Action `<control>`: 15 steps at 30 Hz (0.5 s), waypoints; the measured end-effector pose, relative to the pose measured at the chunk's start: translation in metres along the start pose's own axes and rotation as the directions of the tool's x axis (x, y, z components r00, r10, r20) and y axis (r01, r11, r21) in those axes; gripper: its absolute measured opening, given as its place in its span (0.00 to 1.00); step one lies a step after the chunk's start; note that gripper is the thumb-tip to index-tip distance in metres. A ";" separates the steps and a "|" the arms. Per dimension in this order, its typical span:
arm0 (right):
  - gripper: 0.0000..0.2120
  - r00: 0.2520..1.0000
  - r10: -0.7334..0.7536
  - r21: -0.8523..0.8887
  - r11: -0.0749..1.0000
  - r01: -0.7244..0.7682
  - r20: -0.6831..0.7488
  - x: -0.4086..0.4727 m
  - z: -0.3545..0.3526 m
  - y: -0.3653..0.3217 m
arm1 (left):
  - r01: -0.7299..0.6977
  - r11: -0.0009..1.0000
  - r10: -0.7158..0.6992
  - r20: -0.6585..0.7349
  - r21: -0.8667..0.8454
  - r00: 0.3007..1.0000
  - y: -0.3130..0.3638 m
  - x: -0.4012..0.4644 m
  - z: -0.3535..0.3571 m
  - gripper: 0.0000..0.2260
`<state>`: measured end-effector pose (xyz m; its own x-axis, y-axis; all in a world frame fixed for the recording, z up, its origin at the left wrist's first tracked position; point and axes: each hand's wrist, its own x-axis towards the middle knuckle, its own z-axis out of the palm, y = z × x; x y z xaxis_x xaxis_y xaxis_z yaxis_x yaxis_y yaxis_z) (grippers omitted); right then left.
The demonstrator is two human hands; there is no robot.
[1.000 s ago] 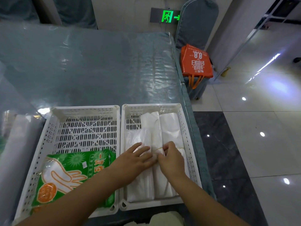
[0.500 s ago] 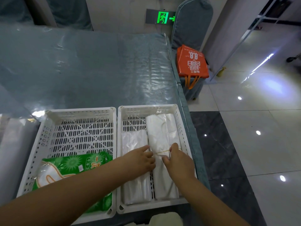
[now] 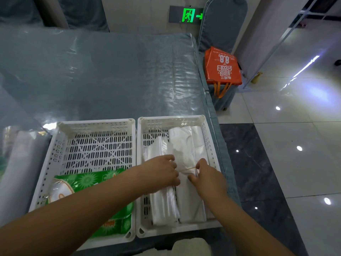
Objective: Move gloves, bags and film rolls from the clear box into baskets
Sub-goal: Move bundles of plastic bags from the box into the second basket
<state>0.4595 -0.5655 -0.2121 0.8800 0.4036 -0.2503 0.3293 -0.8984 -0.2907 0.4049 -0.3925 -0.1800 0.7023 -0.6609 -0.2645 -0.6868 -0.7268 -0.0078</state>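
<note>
Two white baskets are sitting side by side at the near edge of the table (image 3: 110, 74) — the left basket (image 3: 96, 126) and the right basket (image 3: 171, 120), their walls touching. Two hands are working inside the right one. In it, two bundles of plastic bags are lying lengthwise next to each other: a clearer, shinier bundle (image 3: 162, 204) on the left and a milkier white bundle (image 3: 186, 150) on the right. One pack of gloves (image 3: 88, 182), green with a white hand printed on it, is lying in the near part of the left basket, partly under the left forearm.

The left hand (image 3: 160, 172) is curling its fingers down over the seam between the two bundles, gripping the white one at its waist. The right hand (image 3: 206, 176) is pinching a thin yellowish rubber band (image 3: 188, 169) that is stretching across the white bundle — thumb and forefinger are closing on it.

Compared with half a second ago, the hands are sitting slightly farther apart and the band is looking a touch longer between them; the bundles and the glove pack are lying where they were.

At the far left, a pale roll (image 3: 20, 163) is showing through the wall of a clear box. Beyond the table, an orange bag (image 3: 223, 67) is resting on a chair, under a green exit sign (image 3: 188, 14).
</note>
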 end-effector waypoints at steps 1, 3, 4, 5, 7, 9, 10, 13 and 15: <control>0.13 1.000 0.003 0.013 1.000 -0.003 0.013 0.000 -0.001 0.000 | 0.004 1.000 -0.004 -0.055 -0.012 0.998 0.001 0.000 -0.002 0.14; 0.13 0.999 0.009 0.041 0.999 -0.011 0.032 0.000 -0.003 0.001 | 0.025 0.999 -0.027 -0.108 -0.021 0.994 0.004 0.001 -0.003 0.15; 0.13 0.999 0.012 0.044 0.999 -0.014 0.040 0.000 -0.004 0.001 | 0.033 0.999 -0.034 -0.125 -0.010 0.992 0.008 0.003 0.001 0.14; 0.13 0.999 0.011 0.039 0.999 -0.013 0.046 0.000 -0.005 0.001 | 0.043 0.999 -0.042 -0.148 0.006 0.988 0.013 0.005 0.007 0.13; 0.11 0.999 0.000 0.027 1.000 -0.001 0.038 -0.002 -0.007 0.000 | 0.062 0.997 -0.054 -0.197 0.035 0.979 0.021 0.007 0.020 0.13; 0.12 0.997 -0.052 0.026 0.998 0.054 -0.052 -0.006 -0.007 0.000 | 0.101 0.994 -0.089 -0.212 0.046 0.973 0.022 0.005 0.030 0.17; 0.14 0.989 -0.100 0.023 0.994 0.103 -0.112 -0.009 -0.007 0.000 | 0.127 0.991 -0.116 -0.198 0.043 0.973 0.023 0.003 0.034 0.21; 0.09 0.963 -0.217 0.049 0.973 0.227 -0.161 -0.014 -0.005 -0.003 | 0.154 0.988 -0.154 -0.113 -0.008 0.982 0.025 -0.006 0.044 0.29; 0.08 0.966 -0.238 0.075 0.966 0.246 -0.101 -0.015 -0.002 -0.005 | 0.164 0.984 -0.168 -0.061 -0.065 0.984 0.025 -0.011 0.053 0.30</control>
<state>0.4450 -0.5675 -0.2054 0.8064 0.5860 -0.0799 0.5086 -0.7560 -0.4121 0.3702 -0.3937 -0.2283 0.8178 -0.5398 -0.1998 -0.5489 -0.8358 0.0113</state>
